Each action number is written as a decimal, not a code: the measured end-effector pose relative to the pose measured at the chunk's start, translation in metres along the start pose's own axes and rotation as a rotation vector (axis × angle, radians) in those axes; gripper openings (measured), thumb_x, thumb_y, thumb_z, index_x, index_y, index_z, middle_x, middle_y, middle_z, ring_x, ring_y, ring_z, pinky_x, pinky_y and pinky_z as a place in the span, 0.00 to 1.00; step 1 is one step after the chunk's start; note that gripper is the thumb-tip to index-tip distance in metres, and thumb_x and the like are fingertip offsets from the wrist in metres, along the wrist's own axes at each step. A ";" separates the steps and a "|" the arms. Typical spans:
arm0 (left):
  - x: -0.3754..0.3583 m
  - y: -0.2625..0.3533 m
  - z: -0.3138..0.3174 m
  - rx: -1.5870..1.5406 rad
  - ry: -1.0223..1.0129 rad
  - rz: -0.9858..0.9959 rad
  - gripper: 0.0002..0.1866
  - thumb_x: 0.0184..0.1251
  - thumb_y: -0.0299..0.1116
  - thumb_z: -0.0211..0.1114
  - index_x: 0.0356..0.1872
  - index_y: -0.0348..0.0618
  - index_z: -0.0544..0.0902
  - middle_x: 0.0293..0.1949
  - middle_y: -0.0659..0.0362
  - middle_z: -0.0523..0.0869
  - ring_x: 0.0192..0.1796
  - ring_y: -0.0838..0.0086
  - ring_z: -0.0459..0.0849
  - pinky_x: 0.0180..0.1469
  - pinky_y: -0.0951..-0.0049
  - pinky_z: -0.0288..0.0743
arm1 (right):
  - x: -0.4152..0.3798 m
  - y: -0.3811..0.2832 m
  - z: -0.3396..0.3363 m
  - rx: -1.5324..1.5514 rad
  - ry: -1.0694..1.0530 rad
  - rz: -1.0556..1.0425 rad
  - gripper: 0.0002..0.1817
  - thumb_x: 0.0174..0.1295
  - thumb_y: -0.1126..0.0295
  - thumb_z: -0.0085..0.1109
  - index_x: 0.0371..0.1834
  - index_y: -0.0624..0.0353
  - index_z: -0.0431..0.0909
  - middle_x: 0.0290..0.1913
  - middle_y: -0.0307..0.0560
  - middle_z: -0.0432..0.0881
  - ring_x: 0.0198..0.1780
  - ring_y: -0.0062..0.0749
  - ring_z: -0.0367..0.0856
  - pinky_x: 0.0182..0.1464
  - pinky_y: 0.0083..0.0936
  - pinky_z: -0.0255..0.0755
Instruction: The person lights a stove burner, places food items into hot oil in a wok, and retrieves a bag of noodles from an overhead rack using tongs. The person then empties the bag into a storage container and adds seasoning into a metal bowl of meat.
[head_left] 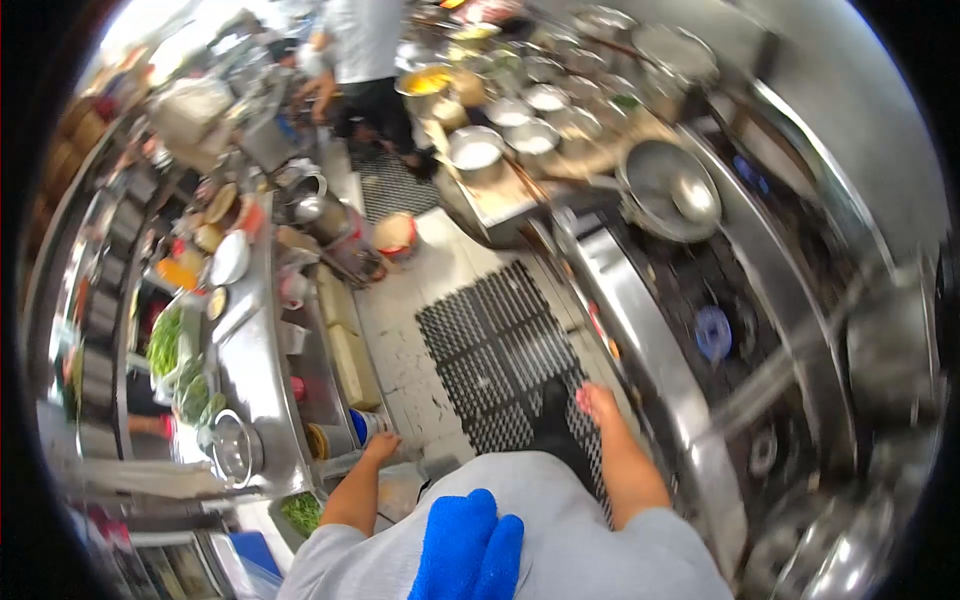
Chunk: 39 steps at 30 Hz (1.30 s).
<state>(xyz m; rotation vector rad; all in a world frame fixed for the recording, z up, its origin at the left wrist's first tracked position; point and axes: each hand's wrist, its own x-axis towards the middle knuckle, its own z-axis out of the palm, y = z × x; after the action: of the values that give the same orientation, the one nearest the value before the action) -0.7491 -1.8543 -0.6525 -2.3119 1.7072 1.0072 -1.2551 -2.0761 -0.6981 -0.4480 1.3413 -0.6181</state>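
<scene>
My left hand (382, 446) hangs low beside my body, near the front of the steel counter and a blue-and-white tub (368, 424). Its fingers are small and smeared, and I make out nothing held in it. My right hand (598, 400) hangs above the black floor mat, close to the stove's front edge. The fingers are curled in, and no object shows in them. A bright blue cloth (468, 548) lies against my grey shirt.
On the left, the steel counter (262, 375) carries leafy greens (172, 345) and a metal bowl (237, 450). A wok (670, 190) sits on the right-hand stove (640, 320). Ahead, a red-rimmed bucket (396, 236) stands on the floor near a person (367, 60). Pots (476, 150) crowd a table.
</scene>
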 end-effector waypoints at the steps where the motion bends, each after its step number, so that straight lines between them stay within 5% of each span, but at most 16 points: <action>1: -0.009 0.000 -0.008 -0.224 -0.011 -0.235 0.19 0.61 0.44 0.51 0.33 0.37 0.80 0.36 0.42 0.81 0.44 0.52 0.80 0.44 0.58 0.71 | 0.006 -0.021 0.005 0.002 0.035 0.083 0.11 0.61 0.61 0.51 0.36 0.57 0.74 0.28 0.41 0.80 0.27 0.25 0.77 0.27 0.23 0.71; 3: -0.019 0.000 -0.033 -0.102 -0.034 -0.171 0.20 0.60 0.46 0.52 0.34 0.37 0.81 0.35 0.42 0.82 0.39 0.52 0.81 0.41 0.58 0.73 | 0.045 -0.034 0.004 0.154 0.027 0.154 0.11 0.61 0.61 0.50 0.36 0.56 0.72 0.30 0.41 0.79 0.30 0.28 0.77 0.30 0.25 0.71; 5: -0.021 -0.015 -0.030 -0.293 0.169 -0.267 0.20 0.59 0.48 0.53 0.34 0.39 0.81 0.31 0.47 0.83 0.31 0.59 0.82 0.35 0.62 0.73 | 0.072 -0.052 0.009 0.266 0.053 0.189 0.11 0.62 0.60 0.49 0.37 0.56 0.71 0.31 0.41 0.78 0.31 0.30 0.77 0.33 0.27 0.71; 7: -0.034 0.020 -0.054 -0.700 0.100 -0.627 0.20 0.58 0.49 0.55 0.32 0.40 0.81 0.27 0.54 0.83 0.26 0.68 0.81 0.31 0.67 0.73 | 0.102 -0.050 0.006 0.327 0.066 0.202 0.13 0.62 0.59 0.50 0.42 0.54 0.71 0.34 0.41 0.78 0.33 0.30 0.77 0.34 0.28 0.71; 8: -0.033 0.022 -0.056 -0.703 0.111 -0.636 0.20 0.58 0.49 0.55 0.32 0.40 0.81 0.27 0.54 0.83 0.26 0.68 0.81 0.31 0.67 0.73 | 0.113 -0.052 0.010 0.391 0.094 0.224 0.15 0.61 0.57 0.51 0.46 0.52 0.70 0.37 0.41 0.77 0.35 0.31 0.77 0.36 0.29 0.71; 17: -0.012 0.040 -0.059 -0.401 -0.078 -0.503 0.16 0.60 0.43 0.55 0.33 0.39 0.81 0.26 0.55 0.84 0.28 0.68 0.81 0.33 0.69 0.73 | 0.154 -0.073 0.012 0.619 0.268 0.229 0.12 0.61 0.62 0.50 0.43 0.55 0.69 0.40 0.41 0.75 0.40 0.30 0.75 0.42 0.28 0.70; 24: 0.034 0.044 -0.089 -0.610 0.075 -0.480 0.17 0.61 0.43 0.55 0.37 0.38 0.81 0.27 0.55 0.83 0.29 0.70 0.81 0.33 0.70 0.73 | 0.198 -0.045 -0.003 0.722 0.436 0.226 0.11 0.61 0.61 0.50 0.41 0.55 0.72 0.36 0.39 0.76 0.41 0.27 0.76 0.42 0.26 0.70; 30: 0.052 0.048 -0.102 -0.731 -0.050 -0.529 0.14 0.62 0.40 0.56 0.39 0.40 0.80 0.26 0.60 0.81 0.28 0.74 0.81 0.25 0.75 0.70 | 0.197 -0.022 -0.001 0.748 0.365 0.029 0.14 0.60 0.62 0.54 0.46 0.57 0.72 0.39 0.46 0.74 0.43 0.39 0.75 0.46 0.34 0.71; 39: 0.037 0.038 -0.085 -0.837 -0.086 -0.523 0.12 0.64 0.42 0.56 0.33 0.45 0.79 0.22 0.65 0.78 0.20 0.82 0.72 0.20 0.81 0.62 | 0.179 -0.049 0.005 0.650 0.452 0.084 0.08 0.60 0.66 0.56 0.36 0.57 0.74 0.32 0.43 0.77 0.34 0.31 0.77 0.35 0.25 0.74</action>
<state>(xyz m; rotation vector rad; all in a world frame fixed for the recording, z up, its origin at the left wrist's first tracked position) -0.7395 -1.9362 -0.5960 -2.8444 0.5876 1.8707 -1.2385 -2.2292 -0.8019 0.2932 1.4736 -1.0759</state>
